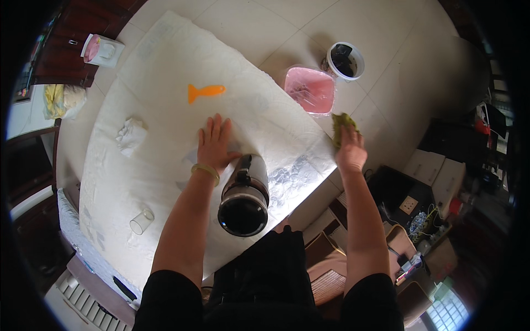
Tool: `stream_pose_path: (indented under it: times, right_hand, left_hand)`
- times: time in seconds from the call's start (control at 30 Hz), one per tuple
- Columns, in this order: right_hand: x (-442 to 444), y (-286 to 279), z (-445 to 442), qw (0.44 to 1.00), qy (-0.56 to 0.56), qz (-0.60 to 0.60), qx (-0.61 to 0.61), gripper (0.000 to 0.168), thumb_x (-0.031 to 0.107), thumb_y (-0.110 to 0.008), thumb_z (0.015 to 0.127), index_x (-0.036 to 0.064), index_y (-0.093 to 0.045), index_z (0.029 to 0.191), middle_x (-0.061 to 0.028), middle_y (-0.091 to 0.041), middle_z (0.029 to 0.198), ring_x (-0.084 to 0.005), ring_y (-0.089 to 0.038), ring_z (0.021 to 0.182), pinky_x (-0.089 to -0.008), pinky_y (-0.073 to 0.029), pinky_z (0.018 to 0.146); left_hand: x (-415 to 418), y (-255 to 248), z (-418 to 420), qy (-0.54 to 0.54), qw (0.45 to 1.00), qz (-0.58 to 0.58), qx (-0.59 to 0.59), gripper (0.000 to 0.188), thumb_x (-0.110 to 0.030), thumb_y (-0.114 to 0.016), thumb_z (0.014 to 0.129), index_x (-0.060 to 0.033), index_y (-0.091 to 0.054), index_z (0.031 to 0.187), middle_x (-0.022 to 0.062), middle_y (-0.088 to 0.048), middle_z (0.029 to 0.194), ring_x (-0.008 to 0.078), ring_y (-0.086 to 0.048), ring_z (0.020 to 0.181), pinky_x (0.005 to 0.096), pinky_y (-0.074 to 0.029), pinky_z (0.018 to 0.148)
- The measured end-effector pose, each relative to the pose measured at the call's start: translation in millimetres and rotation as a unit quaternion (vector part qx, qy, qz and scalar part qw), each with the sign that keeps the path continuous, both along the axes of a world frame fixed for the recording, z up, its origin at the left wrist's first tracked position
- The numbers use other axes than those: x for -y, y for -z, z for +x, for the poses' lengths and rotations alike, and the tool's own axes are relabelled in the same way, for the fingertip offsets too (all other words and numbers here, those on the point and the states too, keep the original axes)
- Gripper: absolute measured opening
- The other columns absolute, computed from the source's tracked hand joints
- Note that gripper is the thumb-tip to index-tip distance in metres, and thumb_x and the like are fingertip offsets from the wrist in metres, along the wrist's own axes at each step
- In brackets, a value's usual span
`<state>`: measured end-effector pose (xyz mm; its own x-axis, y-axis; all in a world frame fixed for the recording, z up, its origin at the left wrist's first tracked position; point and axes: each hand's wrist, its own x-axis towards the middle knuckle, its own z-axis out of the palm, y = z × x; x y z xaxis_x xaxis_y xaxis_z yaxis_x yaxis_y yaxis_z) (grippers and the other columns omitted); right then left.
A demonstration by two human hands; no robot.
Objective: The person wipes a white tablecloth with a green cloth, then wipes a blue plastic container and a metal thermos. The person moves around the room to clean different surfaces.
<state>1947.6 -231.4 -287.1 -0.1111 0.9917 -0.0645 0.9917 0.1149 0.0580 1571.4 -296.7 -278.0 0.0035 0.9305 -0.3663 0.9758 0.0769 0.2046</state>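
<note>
My left hand [215,142] lies palm down on the white tablecloth [161,66], fingers slightly spread. A pale bangle [205,170] circles that wrist. Its thumb reaches close to a large metal flask [254,176] with a dark round lid; whether they touch, I cannot tell. My right hand [352,151] grips a green cloth [343,124] by the table's right corner. Beyond the left fingertips lies an orange fish-shaped plastic scraper [206,92]. A crumpled white tissue [131,134] and a clear drinking glass [142,222] are on the left side of the tablecloth.
Past the table's far right edge are a pink lined bin [310,89] and a white bucket [358,62] with dark contents. Brown chairs [327,258] stand at lower right. A white box with pink contents [101,50] is beyond the table's far left.
</note>
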Motion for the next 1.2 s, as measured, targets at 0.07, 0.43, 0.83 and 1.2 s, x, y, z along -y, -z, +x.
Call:
stream_pose_path:
  times: [0.07,0.43,0.83,1.2]
  right_hand:
    - [13,-11,31,0.997,0.056,0.024,-0.038,0.052,0.006,-0.056,0.079,0.017,-0.055,0.130,-0.0070,-0.052,0.138,-0.0309,-0.054,0.115,-0.0369,-0.053,0.088]
    - [134,-51,43,0.821,0.216,-0.014,-0.529,0.062,-0.012,-0.052,0.070,0.001,-0.054,0.130,-0.0193,-0.053,0.133,-0.0353,-0.049,0.127,-0.0376,-0.038,0.107]
    - [221,-56,-87,0.923,-0.282,-0.117,-0.236,0.051,0.011,-0.063,0.074,0.011,-0.060,0.125,-0.0136,-0.045,0.142,-0.0348,-0.048,0.125,-0.0394,-0.054,0.083]
    - [162,-24,-23,0.973,-0.226,-0.044,-0.025,0.047,0.008,-0.064,0.076,0.019,-0.061,0.122,-0.0050,-0.050,0.139,-0.0293,-0.050,0.125,-0.0394,-0.058,0.081]
  left_hand:
    - [-1,1,1,0.005,1.000,-0.006,-0.014,0.101,-0.051,-0.071,0.076,-0.0126,-0.018,0.153,0.0141,-0.011,0.160,0.0347,-0.009,0.147,0.0518,-0.012,0.117]
    - [17,-11,-26,-0.003,0.996,0.070,0.053,0.080,-0.036,-0.070,0.081,-0.0144,-0.031,0.148,0.0119,-0.018,0.159,0.0311,-0.017,0.146,0.0477,-0.024,0.115]
    - [191,-10,25,-0.039,0.996,-0.067,0.054,0.065,-0.024,-0.070,0.080,-0.0048,-0.044,0.136,0.0181,-0.051,0.133,0.0388,-0.044,0.125,0.0487,-0.032,0.107]
    - [200,-34,49,-0.069,0.995,-0.041,0.059,0.078,-0.017,-0.071,0.078,-0.0082,-0.034,0.145,0.0179,-0.036,0.147,0.0397,-0.032,0.136,0.0467,-0.028,0.112]
